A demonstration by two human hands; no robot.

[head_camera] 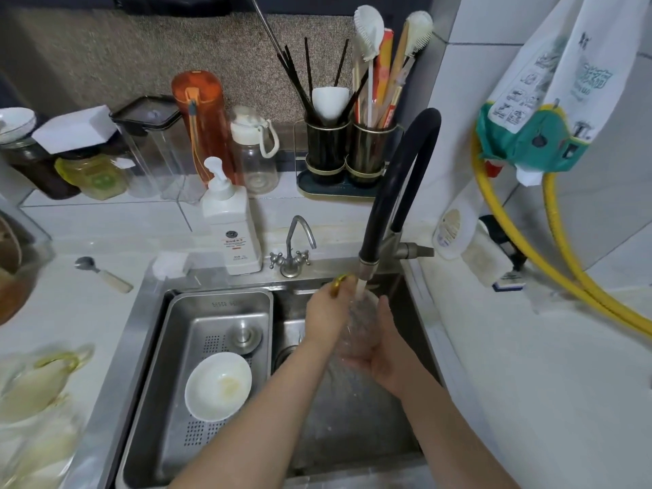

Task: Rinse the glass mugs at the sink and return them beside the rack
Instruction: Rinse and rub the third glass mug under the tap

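Glass mug [356, 322] under running black faucet [367, 268].
Left hand [326, 312] pinches the gold handle at 10 o'clock; right hand [388, 351] cups the base. Likely wet, slippery, fragile: keep both holds.

Both hands crowd the right half of the sink [420, 450], and the black faucet [395, 192] arches right over them, its spout closing off the way in from above. On the left, the steel strainer tray [169, 365] fills its half, a white bowl [218, 385] sitting in the middle of it. Behind the basin, the soap bottle [231, 224] and small tap [293, 248] stand close together along the back rim. Open counter shows at left between the spoon [102, 273] and the blurred glassware [38, 386]. The yellow hose [564, 262] sweeps across the right counter.
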